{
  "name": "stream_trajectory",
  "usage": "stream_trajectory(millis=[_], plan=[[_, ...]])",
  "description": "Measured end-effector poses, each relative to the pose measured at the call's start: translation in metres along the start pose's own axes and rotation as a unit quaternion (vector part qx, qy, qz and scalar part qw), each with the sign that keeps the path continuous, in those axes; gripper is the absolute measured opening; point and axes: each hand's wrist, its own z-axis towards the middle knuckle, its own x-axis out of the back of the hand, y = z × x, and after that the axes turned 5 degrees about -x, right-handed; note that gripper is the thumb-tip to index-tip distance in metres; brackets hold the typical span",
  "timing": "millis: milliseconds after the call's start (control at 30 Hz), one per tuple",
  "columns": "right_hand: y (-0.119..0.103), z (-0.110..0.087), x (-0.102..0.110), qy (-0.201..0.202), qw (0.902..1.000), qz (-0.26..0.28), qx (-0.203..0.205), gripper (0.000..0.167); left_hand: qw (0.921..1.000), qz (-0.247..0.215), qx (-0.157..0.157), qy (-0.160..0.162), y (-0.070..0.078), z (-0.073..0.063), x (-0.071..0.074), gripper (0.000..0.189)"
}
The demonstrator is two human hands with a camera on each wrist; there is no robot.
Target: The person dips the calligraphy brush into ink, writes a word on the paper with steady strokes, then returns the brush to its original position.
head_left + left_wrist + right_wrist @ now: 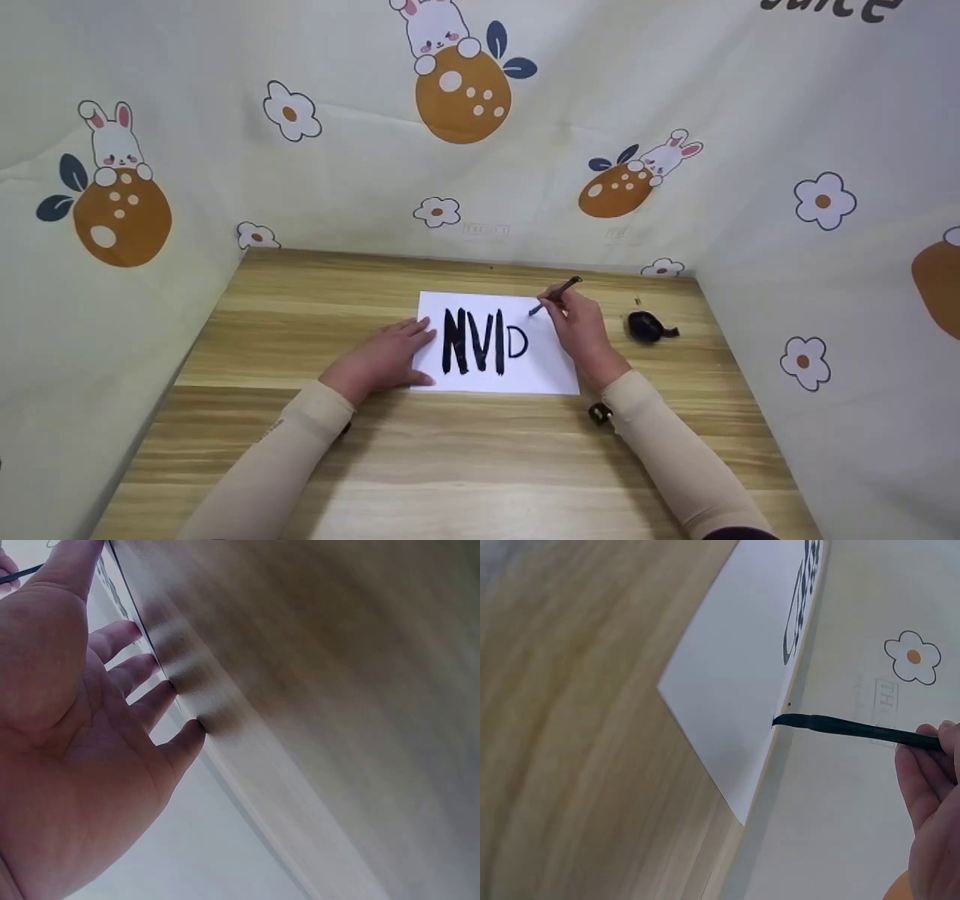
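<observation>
A white sheet of paper (551,375) lies on the wooden table with the letters N, V, I in thick black strokes and a thinner, smaller D (517,343). My left hand (391,354) rests at the sheet's left edge, fingers spread and fingertips on the paper. In my right hand (581,326), the thumb and fingers pinch a dark brush (847,729). The brush tip points down at the upper right of the sheet, right of the D, close over or on the paper. In the left wrist view, the left hand's fingers (154,705) are straight and apart.
A small black round pot with a stubby handle (645,328) stands right of the sheet, beside my right hand. Curtain walls (360,172) printed with rabbits, oranges and flowers enclose the table (450,465) at the back and both sides.
</observation>
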Motion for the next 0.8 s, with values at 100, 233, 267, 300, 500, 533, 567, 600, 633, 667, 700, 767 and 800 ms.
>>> stream_trajectory(millis=[100, 233, 267, 300, 500, 533, 567, 600, 633, 667, 700, 767, 800], plan=[[-0.0008, -0.0012, 0.0006, -0.011, 0.9999, -0.001, -0.003, 0.004, 1.0, 0.007, -0.001, 0.001, -0.0005, 0.0003, -0.0008, 0.096], [-0.0015, -0.0025, 0.0017, -0.025, 0.9995, 0.0, -0.021, 0.005, 0.9999, 0.017, -0.001, 0.003, -0.0013, 0.0009, -0.0024, 0.095], [-0.0012, -0.0026, 0.0017, -0.026, 0.9993, 0.001, -0.025, 0.006, 0.9998, 0.018, -0.001, 0.003, -0.0012, 0.0008, -0.0025, 0.095], [-0.0012, -0.0027, 0.0019, -0.027, 0.9993, 0.001, -0.027, 0.006, 0.9998, 0.018, -0.001, 0.003, -0.0009, 0.0005, -0.0023, 0.095], [-0.003, -0.0043, 0.0044, -0.033, 0.9986, 0.018, -0.038, 0.007, 0.9999, 0.013, 0.002, 0.0, -0.0007, 0.0005, -0.0016, 0.096], [-0.0036, -0.0046, 0.0049, -0.036, 0.9984, 0.018, -0.039, 0.007, 0.9999, 0.012, 0.002, 0.001, -0.001, 0.0009, -0.0018, 0.096], [-0.0042, -0.0048, 0.0054, -0.04, 0.9982, 0.018, -0.041, 0.007, 0.9999, 0.011, 0.002, 0.001, -0.0015, 0.0012, -0.002, 0.096], [-0.0051, -0.005, 0.0059, -0.043, 0.998, 0.017, -0.043, 0.007, 0.9999, 0.011, 0.002, 0.0, -0.002, 0.0017, -0.0024, 0.096], [-0.0059, -0.0053, 0.0065, -0.045, 0.998, 0.014, -0.042, 0.007, 0.9999, 0.012, 0.003, -0.001, -0.0026, 0.0021, -0.0027, 0.096], [-0.0066, -0.0057, 0.007, -0.048, 0.9979, 0.013, -0.041, 0.007, 0.9999, 0.012, 0.003, -0.001, -0.0031, 0.0025, -0.003, 0.096], [-0.0072, -0.0062, 0.0077, -0.051, 0.9979, 0.012, -0.039, 0.007, 0.9999, 0.013, 0.003, -0.002, -0.0034, 0.0026, -0.0033, 0.096], [-0.0085, -0.0075, 0.009, -0.054, 0.9978, 0.014, -0.035, 0.007, 0.9999, 0.013, 0.003, -0.002, -0.0039, 0.0028, -0.0036, 0.097], [-0.0091, -0.0083, 0.0097, -0.056, 0.9978, 0.017, -0.032, 0.007, 0.9999, 0.015, 0.004, -0.003, -0.0039, 0.0028, -0.0037, 0.097]])
